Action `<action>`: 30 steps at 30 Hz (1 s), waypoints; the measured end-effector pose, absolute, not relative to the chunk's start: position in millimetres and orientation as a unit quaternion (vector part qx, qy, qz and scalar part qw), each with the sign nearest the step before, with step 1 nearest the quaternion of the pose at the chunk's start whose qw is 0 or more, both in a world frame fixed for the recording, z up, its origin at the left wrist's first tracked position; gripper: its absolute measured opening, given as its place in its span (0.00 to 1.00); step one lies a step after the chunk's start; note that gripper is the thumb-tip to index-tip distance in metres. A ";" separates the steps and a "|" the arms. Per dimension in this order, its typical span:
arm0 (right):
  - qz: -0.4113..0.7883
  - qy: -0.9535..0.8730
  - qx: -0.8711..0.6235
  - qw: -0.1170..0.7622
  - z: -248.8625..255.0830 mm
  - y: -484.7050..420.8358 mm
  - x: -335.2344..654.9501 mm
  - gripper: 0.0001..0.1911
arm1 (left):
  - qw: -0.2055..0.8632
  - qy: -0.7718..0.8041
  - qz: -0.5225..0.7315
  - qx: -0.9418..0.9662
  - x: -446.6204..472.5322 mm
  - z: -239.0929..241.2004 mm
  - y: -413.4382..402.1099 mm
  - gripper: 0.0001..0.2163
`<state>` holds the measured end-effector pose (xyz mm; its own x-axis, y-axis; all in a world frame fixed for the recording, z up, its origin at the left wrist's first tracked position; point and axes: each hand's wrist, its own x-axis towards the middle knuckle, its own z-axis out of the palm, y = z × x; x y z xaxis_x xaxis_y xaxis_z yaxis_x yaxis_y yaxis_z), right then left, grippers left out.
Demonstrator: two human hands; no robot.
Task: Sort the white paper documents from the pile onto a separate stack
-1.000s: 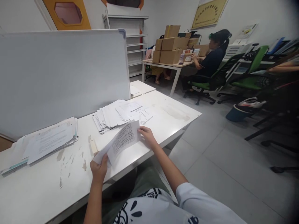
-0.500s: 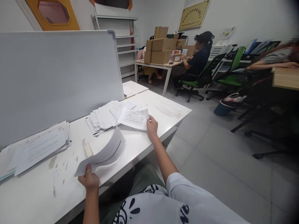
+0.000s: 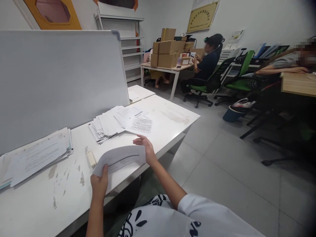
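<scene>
I hold a thin stack of printed sheets [image 3: 119,158] above the near edge of a white desk [image 3: 172,117]. My left hand [image 3: 100,184] grips the stack's lower left corner. My right hand [image 3: 146,147] is at the stack's right end, fingers curled over its top edge. Farther back on the desk lies a fanned pile of papers [image 3: 108,123], with a single printed sheet [image 3: 141,125] lying on its right side, just beyond my right hand.
A second paper pile [image 3: 37,154] lies at the desk's left. A small cream object [image 3: 91,158] rests near scuffed paint. A white partition board [image 3: 61,75] backs the desk. A seated person [image 3: 206,64] works at a far table with cardboard boxes [image 3: 168,49]. Green chairs stand on the right.
My right hand laid one printed sheet onto the fanned pile, then came back to the stack. My left hand kept hold of the stack throughout.
</scene>
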<state>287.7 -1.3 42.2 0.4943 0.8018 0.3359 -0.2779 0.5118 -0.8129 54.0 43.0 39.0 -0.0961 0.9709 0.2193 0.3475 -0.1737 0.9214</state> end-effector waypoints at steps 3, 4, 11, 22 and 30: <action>0.326 -0.385 -0.352 0.788 41.4 -3.1 299.7 0.23 | 0.316 0.576 0.500 0.564 54.4 38.4 44.0 0.23; 0.336 -0.405 -0.356 0.772 39.6 -3.5 302.4 0.23 | 0.319 0.572 0.502 0.565 54.4 37.8 44.6 0.23; 0.371 -0.431 -0.407 0.714 22.9 -0.5 291.8 0.19 | 0.333 0.540 0.495 0.594 51.8 31.4 45.4 0.20; 0.383 -0.407 -0.394 0.730 24.0 1.5 280.9 0.20 | 0.336 0.579 0.525 0.526 51.6 34.3 42.6 0.21; 0.363 -0.426 -0.403 0.724 22.4 -0.7 283.3 0.17 | 0.332 0.588 0.515 0.528 47.6 25.2 48.9 0.20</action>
<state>283.3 -0.7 22.4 0.3729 0.8697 0.3233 -0.1823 0.4103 -0.8935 47.6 48.9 25.2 -0.2208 0.9632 0.1533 0.2784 -0.0884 0.9564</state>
